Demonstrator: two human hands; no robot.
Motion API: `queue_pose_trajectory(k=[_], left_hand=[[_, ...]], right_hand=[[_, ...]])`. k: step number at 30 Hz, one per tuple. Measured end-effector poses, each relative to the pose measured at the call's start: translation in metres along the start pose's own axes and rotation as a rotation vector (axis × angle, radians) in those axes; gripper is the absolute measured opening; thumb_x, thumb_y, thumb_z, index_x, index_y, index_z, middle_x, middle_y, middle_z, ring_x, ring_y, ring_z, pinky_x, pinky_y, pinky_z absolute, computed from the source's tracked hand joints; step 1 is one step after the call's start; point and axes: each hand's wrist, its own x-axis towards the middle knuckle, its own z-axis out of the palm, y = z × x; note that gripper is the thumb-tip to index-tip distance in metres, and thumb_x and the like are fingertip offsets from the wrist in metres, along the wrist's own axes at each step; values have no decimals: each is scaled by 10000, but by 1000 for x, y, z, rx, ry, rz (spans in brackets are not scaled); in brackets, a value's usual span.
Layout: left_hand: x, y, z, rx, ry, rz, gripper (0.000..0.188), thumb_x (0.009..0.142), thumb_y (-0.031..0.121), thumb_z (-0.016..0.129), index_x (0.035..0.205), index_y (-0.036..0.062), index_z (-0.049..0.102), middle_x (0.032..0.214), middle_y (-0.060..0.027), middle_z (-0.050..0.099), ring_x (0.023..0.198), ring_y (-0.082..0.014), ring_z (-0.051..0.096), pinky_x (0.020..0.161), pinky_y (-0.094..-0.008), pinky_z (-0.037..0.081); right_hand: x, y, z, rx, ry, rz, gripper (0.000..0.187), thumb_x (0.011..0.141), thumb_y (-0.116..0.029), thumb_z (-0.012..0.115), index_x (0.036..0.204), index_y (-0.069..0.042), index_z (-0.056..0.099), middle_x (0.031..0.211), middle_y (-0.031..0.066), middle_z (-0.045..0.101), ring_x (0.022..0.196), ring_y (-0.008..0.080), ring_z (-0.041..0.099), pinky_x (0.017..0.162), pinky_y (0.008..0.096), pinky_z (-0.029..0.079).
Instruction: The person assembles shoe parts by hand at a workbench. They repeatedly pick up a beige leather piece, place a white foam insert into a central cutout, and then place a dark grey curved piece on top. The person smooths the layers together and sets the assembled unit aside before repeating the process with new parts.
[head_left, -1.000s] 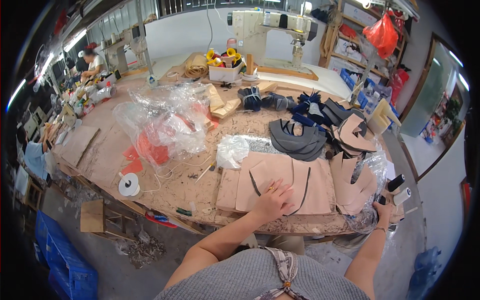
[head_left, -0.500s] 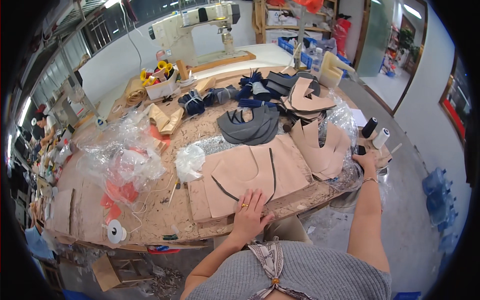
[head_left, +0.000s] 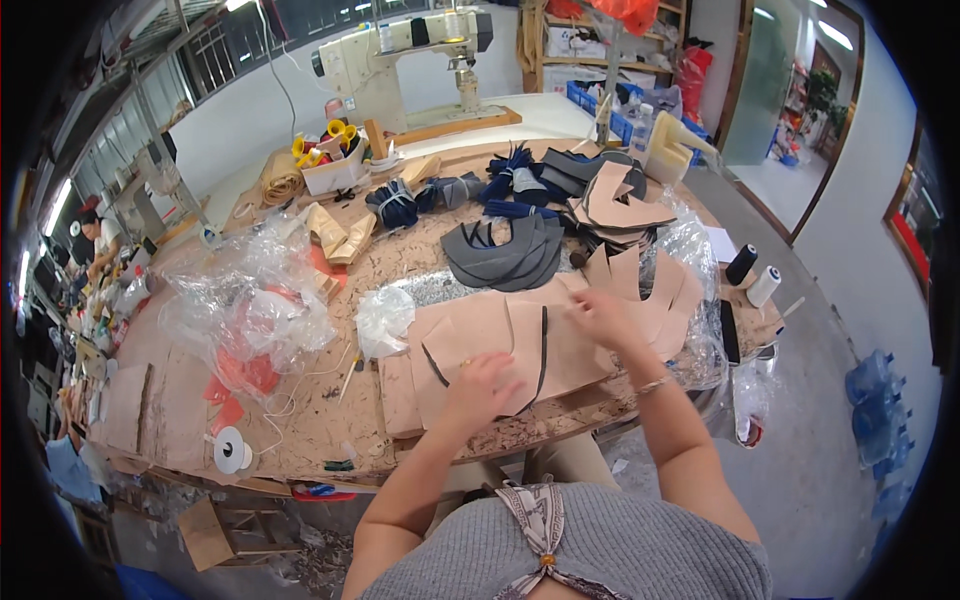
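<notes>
A beige U-cut piece with dark strips along its edges (head_left: 470, 335) lies on a stack of flat beige sheets (head_left: 398, 400) in front of me. My left hand (head_left: 487, 392) is over the front of that piece, its fingers apart and slightly blurred, holding nothing I can see. My right hand (head_left: 606, 320) is above the right part of the stack, beside the piece's right dark strip. Its fingers are bent and smeared by motion, so whether they hold anything is unclear. Loose beige U-shaped cut pieces (head_left: 672, 305) lie just beyond it.
Grey curved pieces (head_left: 505, 255) and dark blue bundles (head_left: 395, 205) lie farther back. Crumpled clear plastic (head_left: 235, 300) covers the left side, near a white spool (head_left: 232, 450). Black (head_left: 741, 264) and white (head_left: 764, 286) thread cones stand at right. A sewing machine (head_left: 400, 75) stands behind.
My right hand has come from the table's right edge, beside the thread cones, inward over the beige stack. My left hand has lifted a little and is no longer lying flat.
</notes>
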Motion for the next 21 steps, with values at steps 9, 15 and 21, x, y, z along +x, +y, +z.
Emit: queue_pose_trajectory(k=[9, 15, 21], left_hand=[[34, 4, 18, -42, 64, -189, 554, 798, 116, 687, 1309, 34, 490, 1239, -154, 559, 849, -287, 634, 779, -378, 526], [57, -12, 31, 77, 196, 108, 365, 797, -9, 613, 1158, 48, 601, 1089, -129, 623, 826, -308, 640, 731, -364, 527], [15, 9, -10, -28, 90, 122, 187, 771, -74, 585, 882, 51, 669, 901, -96, 666, 820, -290, 654, 717, -342, 528]], right_hand=[[18, -27, 55, -105, 148, -391, 136, 750, -142, 729, 824, -60, 649, 918, 104, 607, 953, 307, 569, 836, 397, 469], [-11, -48, 44, 445, -100, -101, 129, 858, -136, 665, 905, -32, 606, 912, 104, 650, 845, 227, 623, 778, 352, 485], [-4, -23, 57, 374, -76, -131, 223, 927, -183, 566, 1087, -29, 570, 1013, 165, 640, 963, 319, 617, 860, 372, 478]])
